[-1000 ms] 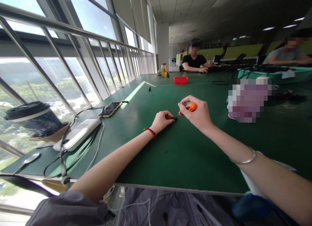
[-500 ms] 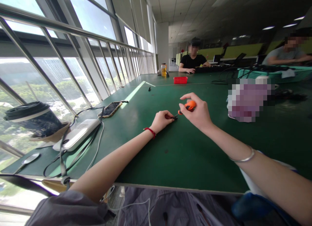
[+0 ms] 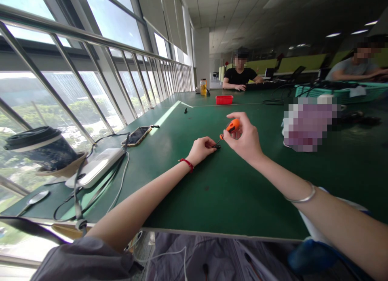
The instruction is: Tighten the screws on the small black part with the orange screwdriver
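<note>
My left hand (image 3: 201, 150) rests on the green table (image 3: 242, 200), its fingers pinching a small black part (image 3: 217, 146) against the surface. What kind of part it is cannot be made out. My right hand (image 3: 245, 135) grips an orange and black screwdriver (image 3: 233, 126) between thumb and fingers, index finger raised. The screwdriver leans, its handle up and to the right, and its thin shaft runs down to the black part by my left fingertips. Whether the tip sits inside the part is too small to tell.
To the left lie a phone (image 3: 138, 136), a white device (image 3: 98, 167) with cables and a lidded cup (image 3: 42, 148). A small black piece (image 3: 186, 110), a red tray (image 3: 224, 100) and a jar (image 3: 203, 87) stand farther back. A teal basket (image 3: 339, 96) is right; two people sit beyond.
My right hand has shifted slightly, and the screwdriver handle has tilted more upright. The left hand and the black part stay in place.
</note>
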The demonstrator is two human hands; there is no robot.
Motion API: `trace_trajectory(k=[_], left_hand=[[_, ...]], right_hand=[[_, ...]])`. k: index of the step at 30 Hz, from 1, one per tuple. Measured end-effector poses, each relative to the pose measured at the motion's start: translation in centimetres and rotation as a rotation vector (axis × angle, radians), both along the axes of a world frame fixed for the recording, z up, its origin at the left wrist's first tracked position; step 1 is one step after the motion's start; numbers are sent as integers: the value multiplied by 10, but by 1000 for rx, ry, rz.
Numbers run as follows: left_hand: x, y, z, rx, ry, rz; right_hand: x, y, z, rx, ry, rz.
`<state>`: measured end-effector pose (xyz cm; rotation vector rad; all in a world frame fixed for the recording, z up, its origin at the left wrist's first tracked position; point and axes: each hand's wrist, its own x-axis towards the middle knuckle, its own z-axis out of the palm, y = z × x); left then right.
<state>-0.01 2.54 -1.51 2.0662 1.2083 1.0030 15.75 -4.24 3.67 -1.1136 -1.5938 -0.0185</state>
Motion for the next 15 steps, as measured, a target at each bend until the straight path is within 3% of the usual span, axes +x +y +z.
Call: trace_trajectory(k=[7,15], left_hand=[[0,0,0,-7,28,-22],[0,0,1,7,52,-11]], right_hand=[[0,-2,0,-45,-62,-86],[0,0,-1,14,-3,-13]])
